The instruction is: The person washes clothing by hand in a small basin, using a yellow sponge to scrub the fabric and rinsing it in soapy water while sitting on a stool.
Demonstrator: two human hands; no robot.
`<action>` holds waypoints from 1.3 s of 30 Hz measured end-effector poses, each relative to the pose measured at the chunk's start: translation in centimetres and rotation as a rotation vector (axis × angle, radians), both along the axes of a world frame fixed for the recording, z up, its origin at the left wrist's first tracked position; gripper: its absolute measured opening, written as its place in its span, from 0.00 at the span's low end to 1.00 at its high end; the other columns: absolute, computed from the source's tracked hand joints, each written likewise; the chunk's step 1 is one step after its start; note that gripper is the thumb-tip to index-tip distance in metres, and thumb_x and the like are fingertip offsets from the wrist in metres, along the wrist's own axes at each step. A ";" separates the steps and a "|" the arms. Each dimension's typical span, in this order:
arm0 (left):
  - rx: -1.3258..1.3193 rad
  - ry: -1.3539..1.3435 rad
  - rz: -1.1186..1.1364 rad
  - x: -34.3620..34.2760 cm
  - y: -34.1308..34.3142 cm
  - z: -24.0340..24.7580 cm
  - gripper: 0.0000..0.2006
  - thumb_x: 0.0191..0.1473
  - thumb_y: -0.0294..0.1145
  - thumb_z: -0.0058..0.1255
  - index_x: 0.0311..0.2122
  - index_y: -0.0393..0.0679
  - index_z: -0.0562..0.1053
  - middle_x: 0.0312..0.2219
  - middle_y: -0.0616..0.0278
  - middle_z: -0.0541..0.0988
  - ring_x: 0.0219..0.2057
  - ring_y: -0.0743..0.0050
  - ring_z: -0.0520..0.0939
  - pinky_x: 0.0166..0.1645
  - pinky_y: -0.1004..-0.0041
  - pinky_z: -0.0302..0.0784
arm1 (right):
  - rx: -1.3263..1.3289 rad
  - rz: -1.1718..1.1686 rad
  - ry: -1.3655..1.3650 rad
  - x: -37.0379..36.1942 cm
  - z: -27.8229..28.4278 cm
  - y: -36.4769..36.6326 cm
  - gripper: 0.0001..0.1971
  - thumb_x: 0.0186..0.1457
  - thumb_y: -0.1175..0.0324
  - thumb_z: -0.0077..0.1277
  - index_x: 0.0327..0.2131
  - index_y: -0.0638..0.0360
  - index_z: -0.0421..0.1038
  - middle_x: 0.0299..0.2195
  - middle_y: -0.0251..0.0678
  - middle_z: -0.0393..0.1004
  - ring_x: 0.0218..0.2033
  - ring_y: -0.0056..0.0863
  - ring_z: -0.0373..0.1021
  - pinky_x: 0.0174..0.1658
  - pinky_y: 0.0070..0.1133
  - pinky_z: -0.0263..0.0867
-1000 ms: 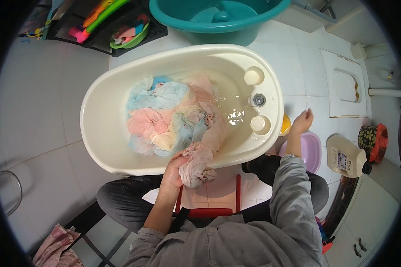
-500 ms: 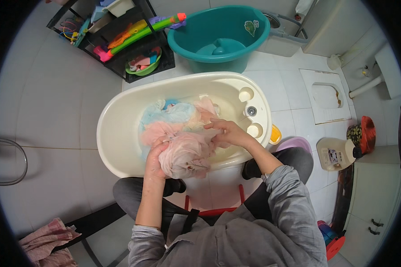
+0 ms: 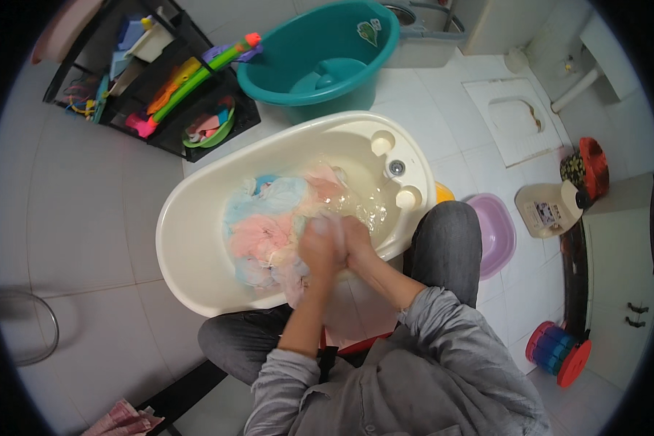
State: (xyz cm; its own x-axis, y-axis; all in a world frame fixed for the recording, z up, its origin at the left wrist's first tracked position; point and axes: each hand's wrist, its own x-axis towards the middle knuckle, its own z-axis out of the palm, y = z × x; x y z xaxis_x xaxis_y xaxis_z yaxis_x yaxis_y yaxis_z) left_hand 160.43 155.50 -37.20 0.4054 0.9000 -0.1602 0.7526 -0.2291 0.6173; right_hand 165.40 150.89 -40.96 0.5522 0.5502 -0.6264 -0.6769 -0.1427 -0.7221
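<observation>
Close together over the near side of a cream baby bathtub (image 3: 192, 243), my left hand (image 3: 318, 245) and my right hand (image 3: 357, 243) are closed on a bunched, wet, pale pink cloth (image 3: 293, 282). Part of that cloth hangs below my left hand. Motion smears my fingers and the bit of cloth between them. Beside my hands, a heap of light blue cloth (image 3: 280, 196) and pink cloth (image 3: 258, 236) lies in shallow, rippling water (image 3: 370, 207). A small bright blue piece shows at the heap's far edge, but its kind is unclear.
Beyond the bathtub stands a large teal tub (image 3: 305, 98), beside a black shelf (image 3: 247, 120) with toys. On the right are a purple basin (image 3: 495, 236), a jug with a black cap (image 3: 548, 207) and a squat toilet (image 3: 516, 120). My knees flank the bathtub's near edge.
My hands have come together, with the right one moving in beside the left. The pale pink bundle is now squeezed between them. More water shows rippling, and the whole view has turned slightly.
</observation>
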 end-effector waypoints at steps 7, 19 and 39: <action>0.373 -0.261 -0.207 0.7 -3.4 0.8 0.09 0.40 0.34 0.47 0.25 0.38 0.71 0.18 0.50 0.73 0.19 0.52 0.73 0.26 0.66 0.68 | 0.251 -0.191 0.466 1.7 1.0 -0.8 0.12 0.50 0.62 0.39 0.30 0.59 0.66 0.28 0.29 0.68 0.32 0.22 0.65 0.33 0.19 0.61; -0.166 -0.825 -0.134 -1.8 1.0 7.2 0.10 0.47 0.27 0.39 0.34 0.34 0.69 0.29 0.62 0.72 0.31 0.72 0.71 0.38 0.77 0.66 | 0.205 0.042 0.139 2.3 5.8 0.9 0.14 0.50 0.60 0.42 0.24 0.62 0.66 0.22 0.31 0.65 0.20 0.17 0.62 0.22 0.16 0.58; -0.167 -0.610 0.028 0.2 5.6 3.7 0.07 0.43 0.28 0.48 0.26 0.35 0.70 0.18 0.62 0.72 0.19 0.72 0.69 0.28 0.75 0.66 | 0.340 0.351 -0.188 3.3 8.8 -0.8 0.17 0.45 0.57 0.47 0.28 0.65 0.66 0.25 0.35 0.66 0.27 0.19 0.63 0.29 0.17 0.60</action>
State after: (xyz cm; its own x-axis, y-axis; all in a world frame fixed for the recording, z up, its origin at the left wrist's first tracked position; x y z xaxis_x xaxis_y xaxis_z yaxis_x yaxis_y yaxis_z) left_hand 160.66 161.06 -33.48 0.4449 0.8943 -0.0470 0.2588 -0.0781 0.9628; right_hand 168.74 150.07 -32.19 0.3831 0.8776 -0.2880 -0.4849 -0.0743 -0.8714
